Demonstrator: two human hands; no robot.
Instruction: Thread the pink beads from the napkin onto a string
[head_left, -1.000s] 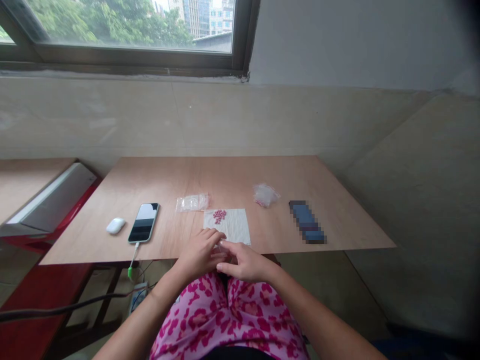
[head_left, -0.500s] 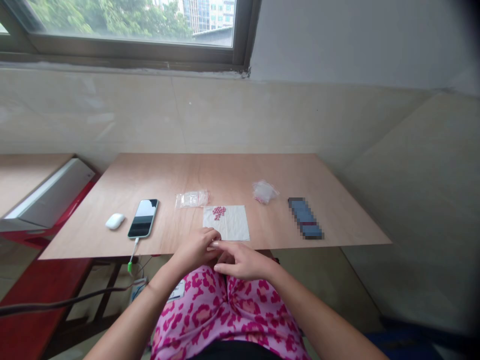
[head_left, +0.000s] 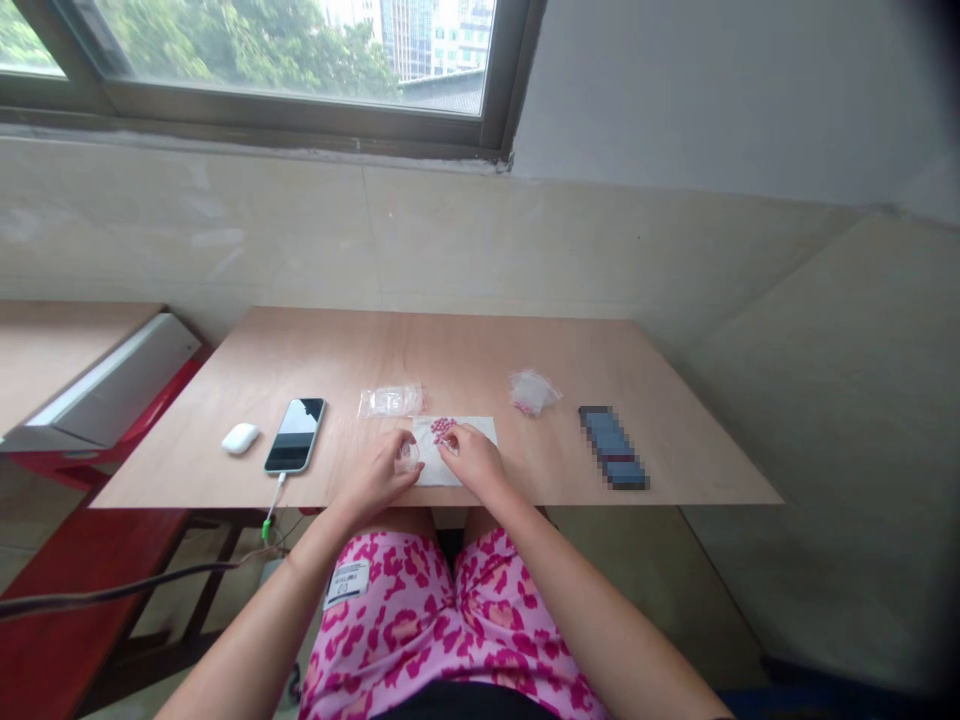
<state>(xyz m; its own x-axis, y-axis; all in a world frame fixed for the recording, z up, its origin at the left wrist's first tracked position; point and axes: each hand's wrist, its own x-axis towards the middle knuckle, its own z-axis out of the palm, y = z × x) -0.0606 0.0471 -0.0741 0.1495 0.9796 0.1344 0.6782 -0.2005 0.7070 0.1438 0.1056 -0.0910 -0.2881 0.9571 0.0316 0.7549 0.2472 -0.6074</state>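
My left hand (head_left: 381,468) is curled round a small clear plastic bag (head_left: 407,456), over the left side of a white tissue-like sheet (head_left: 435,472). On that sheet lies a small pile of pinkish-red beads (head_left: 442,426). The fingertips of my right hand (head_left: 475,460) are pinched together at the near edge of the pile; anything between them is too small to make out. Behind my left hand lies a flat clear plastic packet (head_left: 391,401). A crumpled clear bag (head_left: 534,392) with some pinkish-red bits in it rests farther back on the right.
On the wooden tabletop (head_left: 480,350), a phone (head_left: 296,436) with a white cable and a white earbud case (head_left: 241,438) lie to the left. A dark, pixelated device (head_left: 612,447) lies on the right. A red bench (head_left: 67,590) stands at lower left.
My hands were together at the table's near edge. They have separated and moved forward over the sheet, the left round a clear bag, the right at the beads. The view has tilted slightly.
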